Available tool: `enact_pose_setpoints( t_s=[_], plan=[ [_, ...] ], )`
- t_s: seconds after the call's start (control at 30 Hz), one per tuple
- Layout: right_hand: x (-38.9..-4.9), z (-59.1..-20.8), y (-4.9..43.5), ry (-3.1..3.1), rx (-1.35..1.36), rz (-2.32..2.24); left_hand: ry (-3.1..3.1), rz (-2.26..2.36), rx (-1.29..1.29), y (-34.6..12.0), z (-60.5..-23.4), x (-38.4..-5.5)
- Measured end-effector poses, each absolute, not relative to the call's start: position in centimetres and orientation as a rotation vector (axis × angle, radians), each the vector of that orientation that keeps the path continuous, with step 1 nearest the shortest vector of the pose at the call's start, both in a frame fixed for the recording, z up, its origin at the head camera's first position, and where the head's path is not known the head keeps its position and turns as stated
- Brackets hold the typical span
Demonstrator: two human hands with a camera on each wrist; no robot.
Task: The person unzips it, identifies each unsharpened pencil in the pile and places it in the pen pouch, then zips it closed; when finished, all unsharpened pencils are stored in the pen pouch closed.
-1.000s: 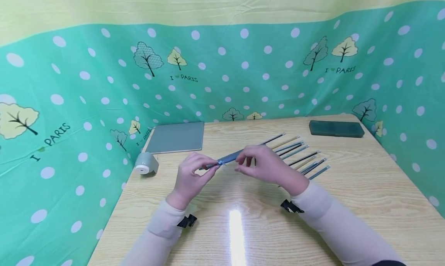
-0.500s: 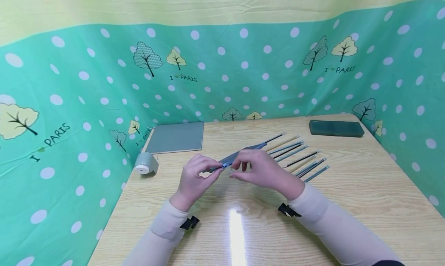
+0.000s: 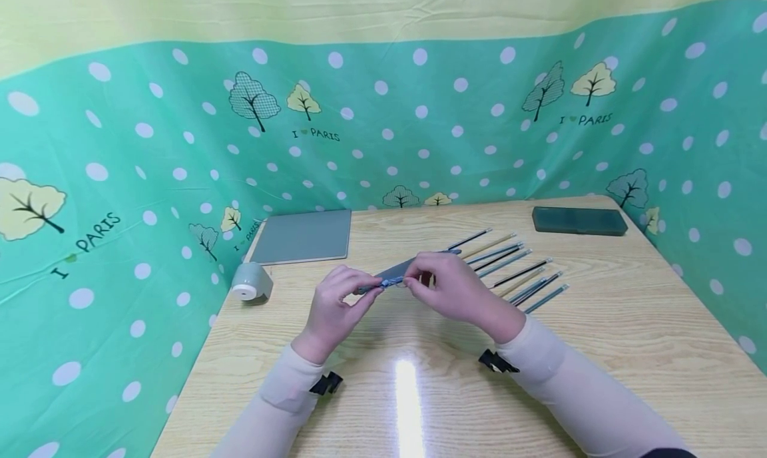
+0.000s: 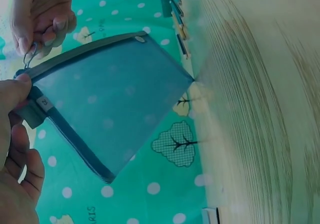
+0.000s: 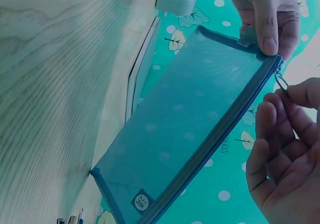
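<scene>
A translucent blue mesh zipper pouch (image 4: 115,94) hangs tilted between the two hands, one lower corner right at the tabletop in the wrist views. My left hand (image 3: 335,301) pinches the pouch's upper corner at the zipper end, beside a small fabric tab (image 4: 33,115). My right hand (image 3: 452,285) pinches the ring-shaped zipper pull (image 5: 281,80) between thumb and forefinger, its other fingers loosely curled. The zipper (image 5: 215,146) runs along the pouch's top edge and looks closed. Through the mesh only the curtain behind shows.
Several pencils (image 3: 546,299) lie in a slanted row right of the pouch. A dark green case (image 3: 579,222) sits at the back right. At the back left are a flat grey board (image 3: 302,238) and a small grey-and-white pencil sharpener (image 3: 254,281). A polka-dot curtain (image 3: 383,145) surrounds the table.
My left hand has shifted slightly right with the pouch corner. My right hand has come in from beside the zipper end and now pinches the zipper pull.
</scene>
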State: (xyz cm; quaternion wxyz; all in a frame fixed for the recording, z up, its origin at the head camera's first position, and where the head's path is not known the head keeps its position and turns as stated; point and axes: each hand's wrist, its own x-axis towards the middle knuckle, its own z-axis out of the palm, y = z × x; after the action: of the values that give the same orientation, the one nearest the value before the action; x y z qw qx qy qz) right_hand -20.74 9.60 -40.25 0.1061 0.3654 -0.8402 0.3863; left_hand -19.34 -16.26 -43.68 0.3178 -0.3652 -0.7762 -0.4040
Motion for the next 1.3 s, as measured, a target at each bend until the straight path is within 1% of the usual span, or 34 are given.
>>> enact_pose_setpoints(
  t_s=[0.27, 0.7, 1.3],
  plan=[
    [-21.2, -40.4, 9.5, -2.549, 0.959, 1.092, -1.997, -1.03, -0.975, -16.6, -43.8, -19.6],
    [-22.5, -40.7, 10.8, -2.671, 0.788, 1.083, -1.903, -1.114, -0.911, -18.6, -44.2, -20.5],
    [-25.0, -41.6, 15.1, -2.785, 0.614, 1.048, -1.923, -1.083, -0.755, -22.2, -45.1, -21.3]
  ],
)
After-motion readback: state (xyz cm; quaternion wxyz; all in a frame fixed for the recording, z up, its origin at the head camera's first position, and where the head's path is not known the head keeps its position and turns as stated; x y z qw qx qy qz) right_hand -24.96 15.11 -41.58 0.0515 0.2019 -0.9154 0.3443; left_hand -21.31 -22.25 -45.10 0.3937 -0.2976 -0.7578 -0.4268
